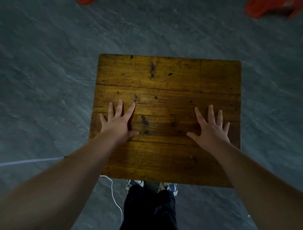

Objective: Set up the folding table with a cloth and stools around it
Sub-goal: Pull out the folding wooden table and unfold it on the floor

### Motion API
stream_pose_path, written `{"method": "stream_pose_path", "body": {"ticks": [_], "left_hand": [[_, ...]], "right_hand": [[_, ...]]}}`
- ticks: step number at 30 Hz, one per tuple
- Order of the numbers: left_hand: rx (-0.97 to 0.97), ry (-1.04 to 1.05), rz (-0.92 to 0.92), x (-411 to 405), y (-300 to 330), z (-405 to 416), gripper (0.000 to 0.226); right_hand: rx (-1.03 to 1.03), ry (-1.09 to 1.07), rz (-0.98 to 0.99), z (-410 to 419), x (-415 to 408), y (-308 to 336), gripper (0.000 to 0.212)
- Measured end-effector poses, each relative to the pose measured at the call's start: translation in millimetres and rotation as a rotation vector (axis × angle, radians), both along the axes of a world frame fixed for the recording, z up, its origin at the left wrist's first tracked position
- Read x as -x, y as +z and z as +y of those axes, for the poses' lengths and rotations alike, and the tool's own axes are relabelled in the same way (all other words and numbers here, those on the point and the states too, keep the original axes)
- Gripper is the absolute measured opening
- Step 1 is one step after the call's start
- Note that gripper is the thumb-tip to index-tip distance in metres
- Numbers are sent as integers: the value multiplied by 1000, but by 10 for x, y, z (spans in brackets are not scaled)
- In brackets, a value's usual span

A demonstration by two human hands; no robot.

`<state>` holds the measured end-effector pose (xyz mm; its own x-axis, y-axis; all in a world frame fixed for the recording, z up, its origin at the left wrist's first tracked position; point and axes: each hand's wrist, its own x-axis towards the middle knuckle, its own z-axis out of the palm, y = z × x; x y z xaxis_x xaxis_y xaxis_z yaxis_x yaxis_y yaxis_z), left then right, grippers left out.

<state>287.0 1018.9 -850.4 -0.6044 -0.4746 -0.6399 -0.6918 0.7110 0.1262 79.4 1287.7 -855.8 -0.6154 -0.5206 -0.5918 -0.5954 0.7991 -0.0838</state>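
Observation:
The folding table (167,78) stands upright below me, its worn yellow-brown plank top bare. My left hand (118,122) lies flat on the top near its left edge, fingers spread. On the right side my right hand (211,128) rests flat in the same way, holding nothing. No cloth is in view. A red plastic stool (272,8) sits on the floor at the far right, cut off by the frame's top edge, and another red object (85,1) shows at the top left, too cropped to name.
Grey concrete floor (49,73) surrounds the table on all sides. A white cord (114,195) runs across the floor at the left and curls past my feet. My shoes and dark trousers (150,206) are just under the table's near edge.

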Motion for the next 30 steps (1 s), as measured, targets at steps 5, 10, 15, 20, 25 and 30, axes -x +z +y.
{"method": "stream_pose_path", "body": {"ticks": [5,10,15,20,25,30], "left_hand": [[-5,4,-15,17,35,-3,110],[18,-9,18,-4,46,-6,110],[18,-12,34,12,81,-1,110],[4,-1,42,31,128,-7,110],[-14,29,22,92,233,34,105],[-9,27,154,85,711,139,79]], "right_hand": [[-25,-20,-26,-35,-2,40,100],[-12,-41,-28,-38,-6,3,101],[9,-66,-16,-40,-25,-22,103],[12,-66,-10,-32,-4,-43,105],[-27,-84,-31,-81,-9,56,100],[72,-121,-30,-133,-255,613,81]]}}
